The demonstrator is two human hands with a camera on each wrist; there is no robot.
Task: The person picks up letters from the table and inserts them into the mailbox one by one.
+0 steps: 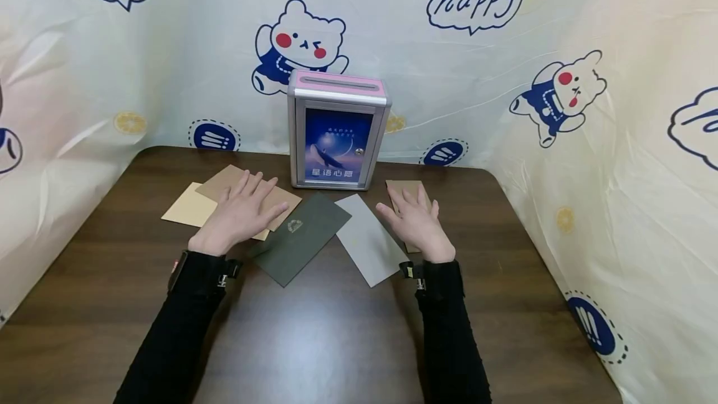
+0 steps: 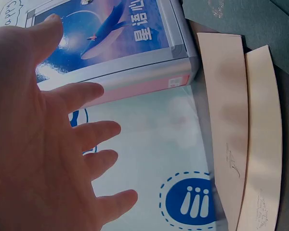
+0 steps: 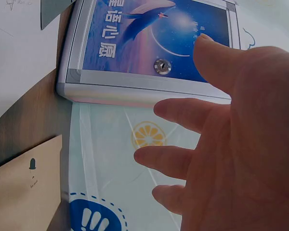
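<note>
My left hand (image 1: 238, 214) is spread flat over a tan envelope (image 1: 220, 181) and a cream envelope (image 1: 187, 207) that overlap. Its fingers are straight, and nothing is gripped. Beside it lies a dark green envelope (image 1: 314, 229) with a small emblem. My right hand (image 1: 417, 223), fingers also spread, hovers over a small brown envelope (image 1: 404, 184) and partly covers it. Between the hands, a pale grey envelope (image 1: 370, 242) lies slanted, one corner near the green one. Both wrist views show the palms apart from the paper, with pen marks on the tan envelope (image 2: 229, 110).
A silver-framed box (image 1: 297, 142) with a pink slotted top (image 1: 336, 81), a whale poster and a lock (image 3: 162, 66) stands at the table's back edge. Behind it and along the sides hangs a printed curtain (image 1: 392, 30). The table (image 1: 314, 341) is dark wood.
</note>
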